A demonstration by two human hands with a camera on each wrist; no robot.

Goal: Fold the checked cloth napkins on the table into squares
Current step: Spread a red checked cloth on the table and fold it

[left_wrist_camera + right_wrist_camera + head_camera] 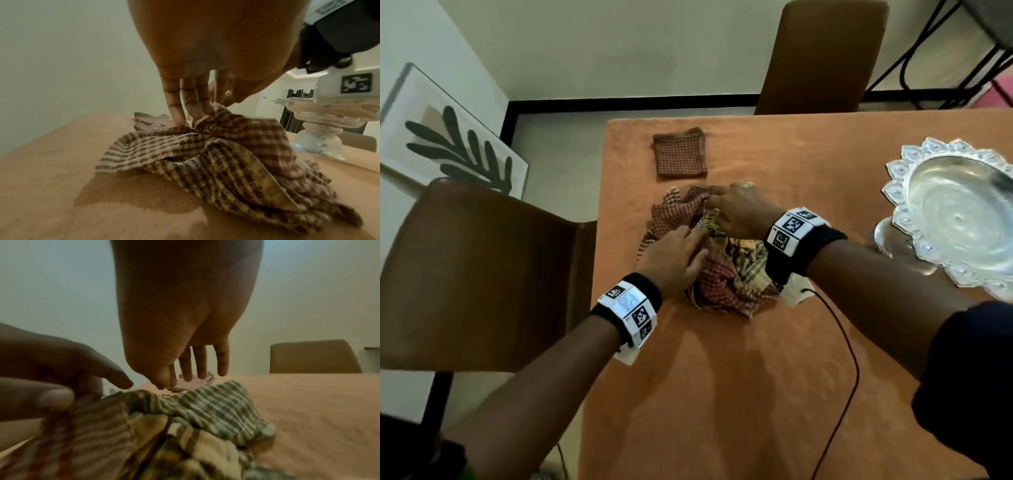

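Note:
A crumpled pile of checked napkins (726, 277) lies mid-table, red, brown and yellow-green checks tangled together (226, 159) (205, 410). One red checked napkin, folded into a square (680, 156), lies flat beyond the pile (191, 383). My left hand (700, 240) is on the pile's near-left side; its thumb and forefinger pinch a raised edge of red checked cloth (222, 100), the other fingers pointing down onto the heap. My right hand (714, 202) reaches over to the pile's far edge, thumb and forefinger closed together (164, 384) on a fold there, other fingers straight.
A silver pedestal bowl (955, 212) with a scalloped rim stands at the table's right edge. Brown chairs stand at the far side (822, 58) and the left (472, 274). A black cable (849, 349) trails from my right wrist across the orange tablecloth (756, 394).

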